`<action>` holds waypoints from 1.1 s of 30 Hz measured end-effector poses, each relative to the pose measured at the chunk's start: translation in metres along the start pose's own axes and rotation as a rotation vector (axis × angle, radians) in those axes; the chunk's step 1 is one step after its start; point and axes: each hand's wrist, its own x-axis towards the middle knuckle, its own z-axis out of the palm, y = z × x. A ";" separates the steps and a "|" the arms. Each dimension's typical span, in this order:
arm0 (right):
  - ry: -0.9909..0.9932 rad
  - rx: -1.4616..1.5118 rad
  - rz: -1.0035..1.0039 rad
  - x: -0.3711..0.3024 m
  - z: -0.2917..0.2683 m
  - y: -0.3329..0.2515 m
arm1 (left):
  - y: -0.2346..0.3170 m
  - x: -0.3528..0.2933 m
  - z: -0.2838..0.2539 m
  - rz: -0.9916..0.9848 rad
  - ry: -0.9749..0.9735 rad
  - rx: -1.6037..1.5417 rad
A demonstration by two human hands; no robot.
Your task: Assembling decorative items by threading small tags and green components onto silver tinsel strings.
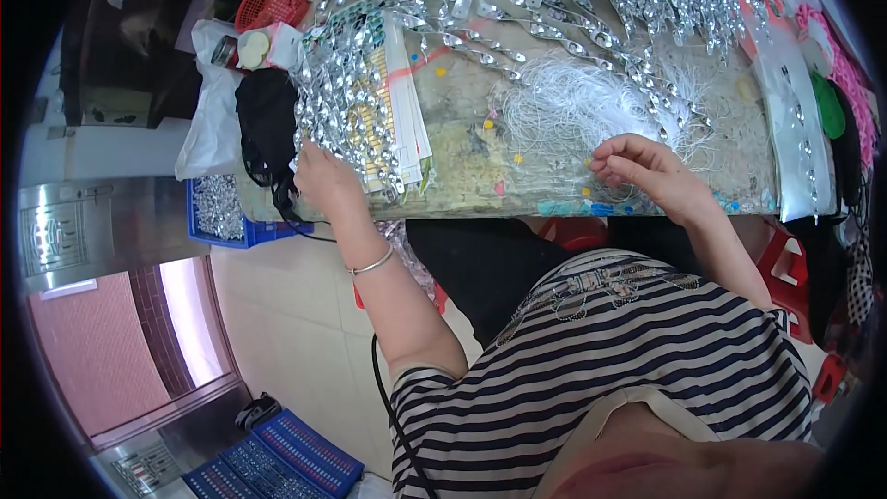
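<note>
Silver twisted strands (342,83) at the left hand, white thread near the right

In the head view, the strands lie over a flat stack of pale sheets (404,92) at the left of a worn, paint-flecked wooden table (462,162). A loose tangle of fine white thread (573,102) lies right of centre, with more shiny silver strips (637,9) spread beyond and partly over it.

The work in hand looks like handling the strands together with the thread. To do it well, one would best lift a single strand by its end and draw it out slowly, as the twisted pieces would probably snag one another; the thread likewise calls for a light, steady pull.

The left hand (325,183) reaches forward, back upward, to the near left edge of the strands; its fingertips are hidden, so I cannot tell what they grip. The right hand (651,176) hangs just in front of the tangle, fingers curled and thumb close to them; whether any thread is pinched there, I cannot tell.
</note>
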 end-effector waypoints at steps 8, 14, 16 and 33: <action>0.143 -0.899 -0.656 0.132 0.017 -0.001 | 0.041 -0.061 -0.032 0.097 0.303 -0.347; 0.361 -1.226 -0.461 0.195 0.040 0.012 | 0.057 -0.149 -0.040 0.200 0.147 -0.538; 0.353 -1.204 -0.473 0.203 0.037 0.011 | 0.058 -0.166 -0.045 0.143 0.014 -0.687; 0.137 0.060 -0.509 0.167 -0.013 -0.108 | 0.090 -0.171 -0.056 0.163 -0.234 -0.940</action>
